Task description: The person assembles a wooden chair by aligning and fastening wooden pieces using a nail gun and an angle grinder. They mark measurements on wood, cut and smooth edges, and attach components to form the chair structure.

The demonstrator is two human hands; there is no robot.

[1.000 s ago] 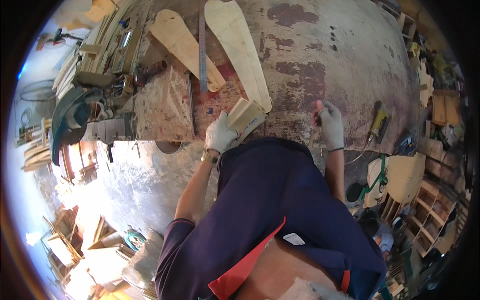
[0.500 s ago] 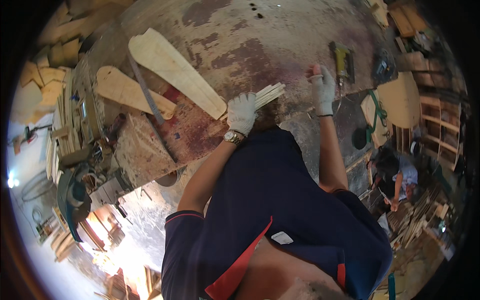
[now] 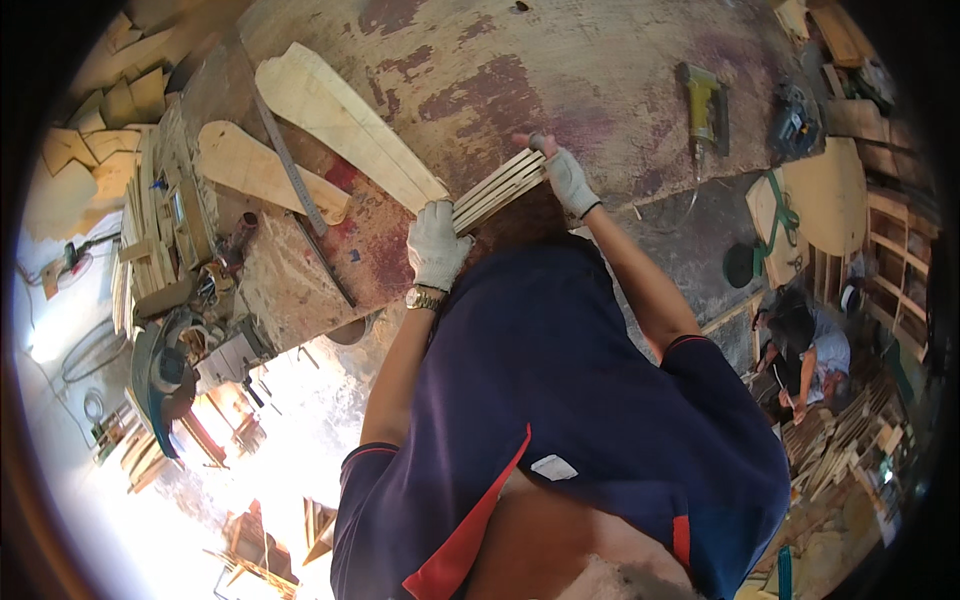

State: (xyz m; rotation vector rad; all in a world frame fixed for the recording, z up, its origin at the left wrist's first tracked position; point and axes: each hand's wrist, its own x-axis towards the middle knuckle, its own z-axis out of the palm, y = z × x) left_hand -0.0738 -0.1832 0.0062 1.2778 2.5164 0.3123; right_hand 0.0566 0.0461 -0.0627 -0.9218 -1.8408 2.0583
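Both my hands are in white work gloves, with some bare fingertips on the right. A bundle of narrow pale wooden strips lies slantwise across the table's near edge, in front of my body. My left hand is closed round the bundle's left end. At its right end, my right hand is closed on the strips, with a fingertip reaching past them. Just beyond my left hand lies a long tapered wooden panel. Farther left is a shorter tapered panel, with a metal ruler across it.
The worn, stained table bears a yellow-green air tool and a blue-black power tool at right. A green strap hangs by wooden boards. A co-worker crouches at lower right among scrap wood. Stacked timber stands at left.
My right hand has moved left from beside the air tool onto the strips' right end. My left hand has shifted slightly left and nearer with the bundle, which now shows more of its length.
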